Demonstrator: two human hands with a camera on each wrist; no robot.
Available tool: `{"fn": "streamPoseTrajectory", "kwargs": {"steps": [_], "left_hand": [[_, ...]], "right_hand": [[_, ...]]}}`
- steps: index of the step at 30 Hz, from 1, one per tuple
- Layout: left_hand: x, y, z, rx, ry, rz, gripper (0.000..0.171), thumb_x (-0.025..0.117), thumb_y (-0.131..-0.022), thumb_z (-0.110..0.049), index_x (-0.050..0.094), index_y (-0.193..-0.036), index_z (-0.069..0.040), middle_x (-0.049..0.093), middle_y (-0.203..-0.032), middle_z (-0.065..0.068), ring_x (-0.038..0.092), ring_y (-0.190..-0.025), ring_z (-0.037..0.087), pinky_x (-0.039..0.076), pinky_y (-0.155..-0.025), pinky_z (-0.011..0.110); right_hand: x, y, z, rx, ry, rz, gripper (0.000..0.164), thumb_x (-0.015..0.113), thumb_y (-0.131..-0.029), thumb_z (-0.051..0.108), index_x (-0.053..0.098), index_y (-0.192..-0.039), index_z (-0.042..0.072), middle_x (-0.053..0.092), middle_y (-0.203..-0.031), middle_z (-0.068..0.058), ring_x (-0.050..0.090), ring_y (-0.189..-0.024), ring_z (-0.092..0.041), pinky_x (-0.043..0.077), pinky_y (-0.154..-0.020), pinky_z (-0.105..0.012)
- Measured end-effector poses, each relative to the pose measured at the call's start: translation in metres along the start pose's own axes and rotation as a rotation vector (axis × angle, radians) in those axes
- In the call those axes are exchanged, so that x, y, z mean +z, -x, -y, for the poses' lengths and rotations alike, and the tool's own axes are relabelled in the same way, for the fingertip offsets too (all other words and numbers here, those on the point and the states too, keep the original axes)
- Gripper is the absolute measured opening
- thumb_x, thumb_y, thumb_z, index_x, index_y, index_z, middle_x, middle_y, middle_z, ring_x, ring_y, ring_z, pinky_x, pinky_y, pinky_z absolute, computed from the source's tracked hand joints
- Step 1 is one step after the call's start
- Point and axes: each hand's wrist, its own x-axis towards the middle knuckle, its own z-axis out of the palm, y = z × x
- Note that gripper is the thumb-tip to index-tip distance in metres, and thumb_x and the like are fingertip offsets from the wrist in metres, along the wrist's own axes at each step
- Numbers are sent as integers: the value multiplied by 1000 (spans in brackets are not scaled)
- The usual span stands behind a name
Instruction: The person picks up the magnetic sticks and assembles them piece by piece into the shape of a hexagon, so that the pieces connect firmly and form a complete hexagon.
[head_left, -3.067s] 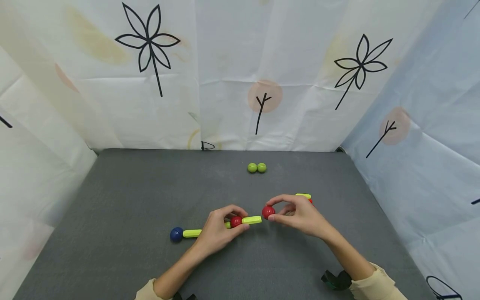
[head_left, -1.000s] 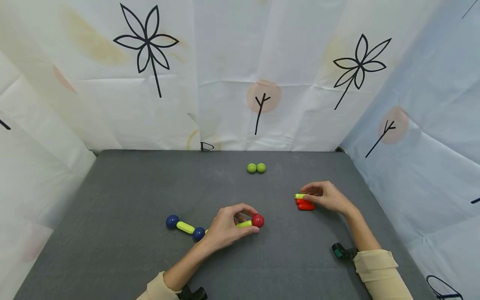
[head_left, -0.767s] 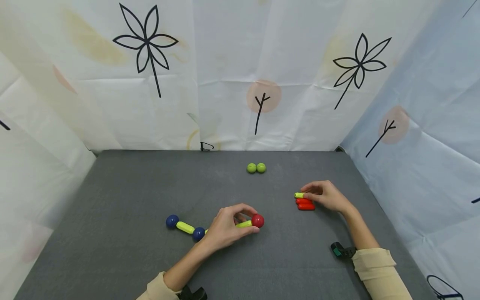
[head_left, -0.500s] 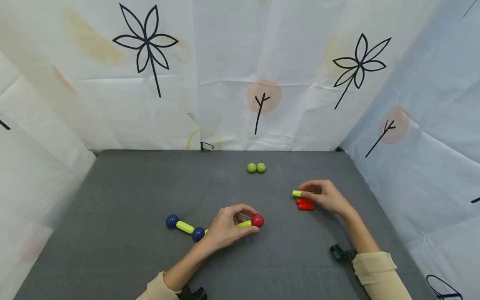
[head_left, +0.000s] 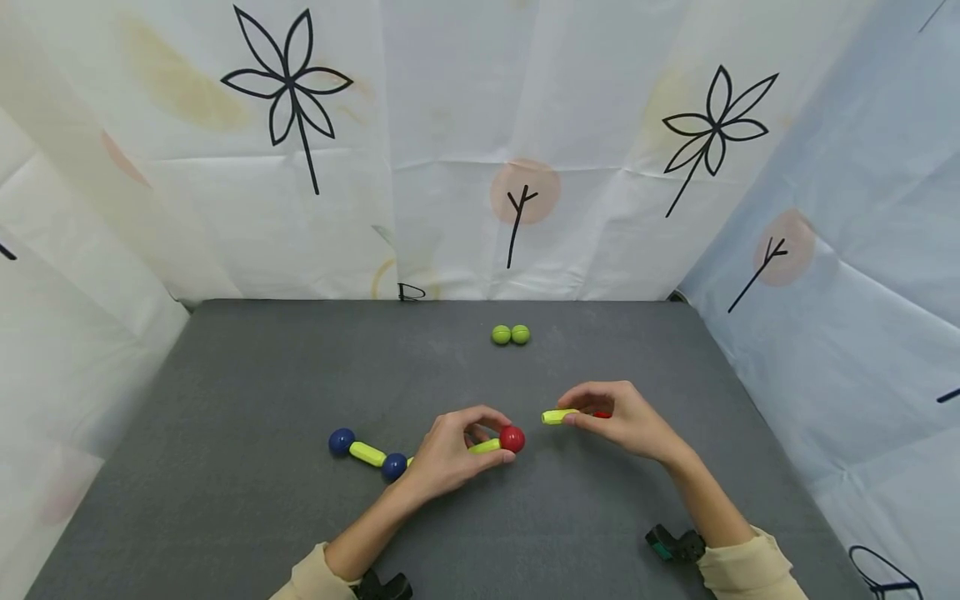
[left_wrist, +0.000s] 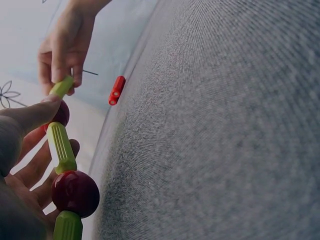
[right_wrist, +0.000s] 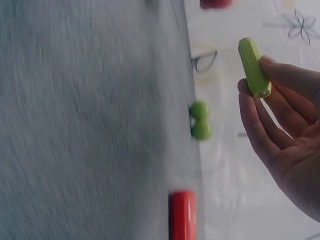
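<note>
My left hand (head_left: 448, 454) pinches the red ball (head_left: 512, 439) at the right end of a chain of balls and yellow-green rods. Along that chain, the left wrist view shows a second red ball (left_wrist: 75, 194) and a ribbed rod (left_wrist: 61, 147) between the two. Two blue balls (head_left: 342, 442) joined by a yellow-green rod (head_left: 367, 454) make up its left end; my left hand hides the middle. My right hand (head_left: 615, 418) pinches a loose yellow-green rod (right_wrist: 255, 68) between thumb and fingers, a short gap to the right of the end ball.
Behind my right hand, red rods (left_wrist: 116, 90) lie side by side on the grey table (head_left: 262, 367). Two green balls (head_left: 511, 334) sit together near the table's back edge. White printed cloth (head_left: 450, 100) hangs at the back and both sides.
After placing a red ball on the chain's end, my right hand picked up a yellow-green rod from beside the red rods and moved it left. The left hand slid slightly right along the chain.
</note>
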Motion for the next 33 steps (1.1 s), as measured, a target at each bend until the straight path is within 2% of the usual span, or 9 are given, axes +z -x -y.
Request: {"fn": "streamPoseTrajectory", "kwargs": {"steps": [3,11,17,21,27,33], "left_hand": [[0,1,0,6,5,-1,34,95,-86,-28,79,-116,-25,81,-113,-9,77,-93,18,61,-81,26],[-1,1,1,15,8,10,35,95,-86,-27,79,-117,-23,81,-113,-8,77,-91,18,60,-80,25],[-2,1,0,7,3,15,35,94,-86,-25,79,-117,-22,81,-114,-6,77,-91,20,60,-79,25],[-1,1,0,14,-2,13,36,94,-87,-27,78,-118,-21,81,-115,-3,77,-90,15,60,-77,24],[1,0,-2,44,0,-4,38,94,-87,-26,78,-119,-13,80,-115,1,75,-88,8,59,-76,23],[2,0,-4,39,-4,-25,32,93,-88,-23,78,-116,-17,80,-112,-1,72,-89,8,58,-78,23]], "right_hand": [[10,-1,7,-12,-20,26,20,80,-97,6,78,-117,4,82,-111,-12,78,-96,-8,66,-86,-30],[28,-3,18,-38,3,29,19,83,-95,7,80,-114,7,83,-108,-7,78,-93,-10,66,-88,-29],[35,-2,21,-23,20,-16,20,85,-93,6,80,-112,9,82,-106,-4,78,-92,-10,65,-88,-28],[40,-2,20,-19,14,-38,20,85,-93,6,80,-112,7,82,-105,-5,78,-91,-9,65,-88,-28],[51,-5,19,-35,3,-69,20,84,-94,9,79,-113,7,82,-106,-6,78,-92,-9,65,-89,-28],[62,-8,22,-16,-38,-98,20,83,-95,9,78,-114,5,82,-107,-10,78,-92,-9,66,-87,-28]]}}
